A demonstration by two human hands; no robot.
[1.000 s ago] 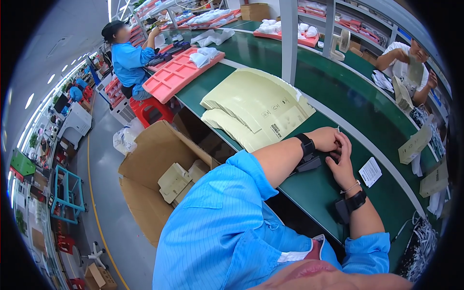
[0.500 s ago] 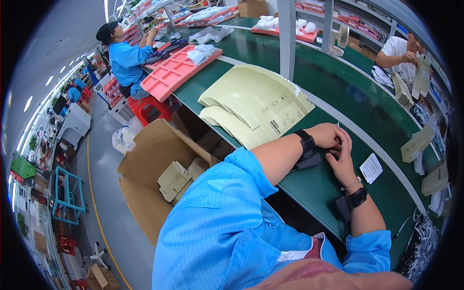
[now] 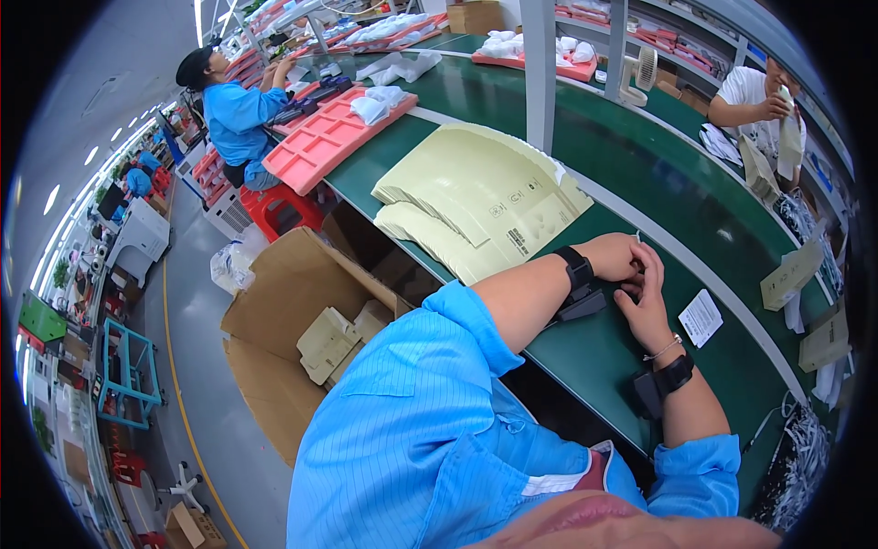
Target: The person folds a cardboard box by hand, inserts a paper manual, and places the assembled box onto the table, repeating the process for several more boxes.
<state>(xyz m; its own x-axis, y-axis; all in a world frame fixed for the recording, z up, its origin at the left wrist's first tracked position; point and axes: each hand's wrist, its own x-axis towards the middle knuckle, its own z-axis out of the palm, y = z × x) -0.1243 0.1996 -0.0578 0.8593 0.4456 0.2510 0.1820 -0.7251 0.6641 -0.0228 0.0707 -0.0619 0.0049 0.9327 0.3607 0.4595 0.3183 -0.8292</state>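
Note:
My left hand (image 3: 611, 257) and my right hand (image 3: 647, 306) rest together above the green work surface (image 3: 585, 357). The left fingers are curled, and a tiny white tip shows by them; what it belongs to is unclear. My right hand's fingers are bent against the left ones, its thumb apart, with nothing visible in its grasp. Just left of my hands lies a stack of flat cream cartons (image 3: 457, 188), fanned at its near left edge. A white printed slip (image 3: 701, 318) lies to the right of my right hand.
A large open cardboard box (image 3: 265, 320) with cream carton pieces (image 3: 327, 343) stands left of the bench. A grey post (image 3: 540, 73) rises behind the stack. Pink trays (image 3: 320, 146) lie further back. One co-worker (image 3: 233, 110) sits far left; another (image 3: 745, 101) handles a carton far right.
My hands stay in the same place. At the far right, the co-worker has turned and shifted the cream carton. The view has moved very slightly.

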